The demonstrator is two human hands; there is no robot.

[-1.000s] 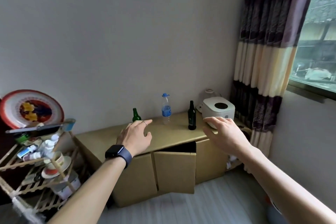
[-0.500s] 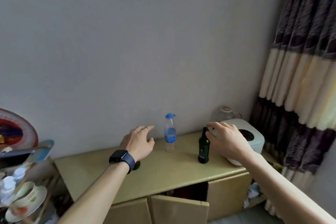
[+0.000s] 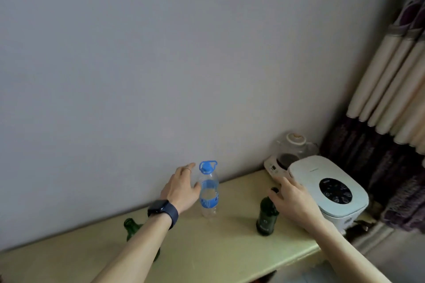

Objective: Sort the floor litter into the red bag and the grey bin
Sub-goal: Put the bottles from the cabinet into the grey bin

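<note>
My wide-open left hand (image 3: pixel 181 188), just beside the upright clear blue-capped plastic bottle (image 3: pixel 208 193) on the yellow cabinet top (image 3: pixel 207 250), should wrap its middle, and my loose, empty right hand (image 3: pixel 293 203) the neck of the dark green glass bottle (image 3: pixel 266 217).

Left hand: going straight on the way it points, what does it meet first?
Likely the water bottle, right by the thumb of the left hand; otherwise the wall behind. Depth is unclear.

on the yellow wooden cabinet top (image 3: pixel 207 248), left to right: green glass bottle (image 3: pixel 130 228), clear plastic water bottle (image 3: pixel 208 193), dark glass bottle (image 3: pixel 266 217), white plastic cooker (image 3: pixel 326 188).
</note>
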